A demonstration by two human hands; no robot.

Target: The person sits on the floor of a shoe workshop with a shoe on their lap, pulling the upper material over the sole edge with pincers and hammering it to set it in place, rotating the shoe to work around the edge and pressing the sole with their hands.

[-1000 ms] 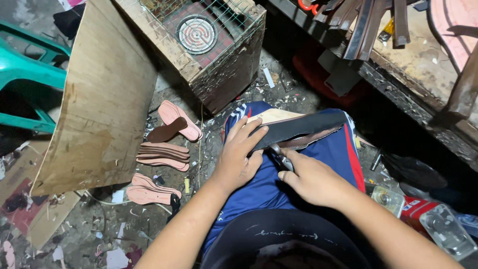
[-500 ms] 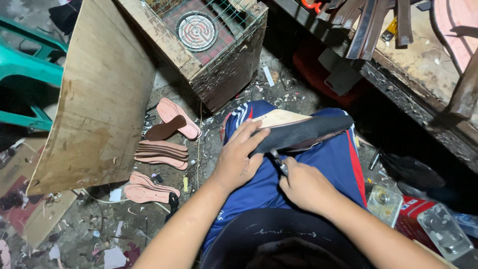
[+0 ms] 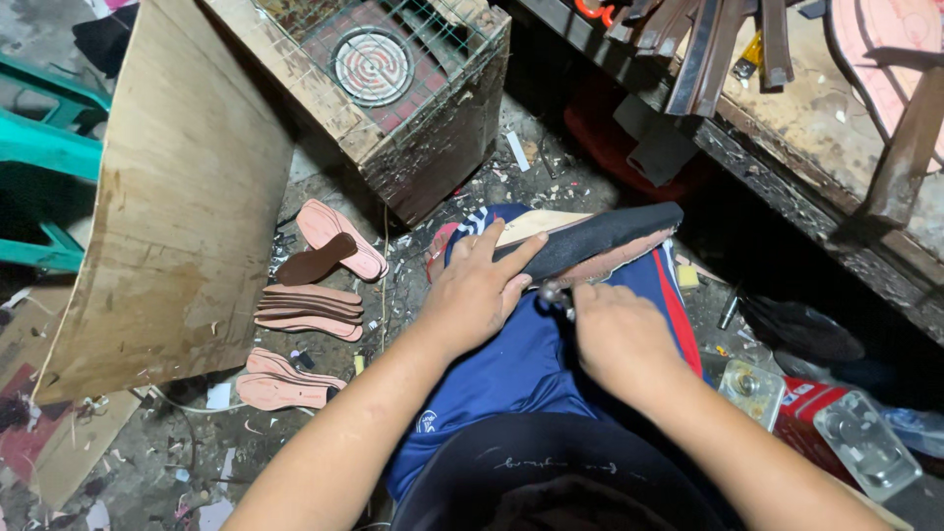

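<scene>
A dark shoe upper [image 3: 600, 236] with a tan insole rests across my blue-clad knee. My left hand [image 3: 480, 287] presses on it, fingers spread over the near end and holding it down. My right hand [image 3: 615, 334] sits just behind the shoe with fingers curled around a small metal tool [image 3: 553, 293] whose tip meets the shoe's lower edge. Most of the tool is hidden inside the fist.
Pink insoles [image 3: 313, 307] lie in stacks on the littered floor at left, beside a leaning plywood board [image 3: 187, 197]. A wooden crate with wire mesh [image 3: 393, 88] stands ahead. A cluttered workbench [image 3: 806, 128] runs at right, a red box and clear plastic trays [image 3: 836, 433] below it.
My right hand has shifted slightly left and closer to the shoe's edge. The shoe has tilted a little on my knee. My left hand keeps its hold.
</scene>
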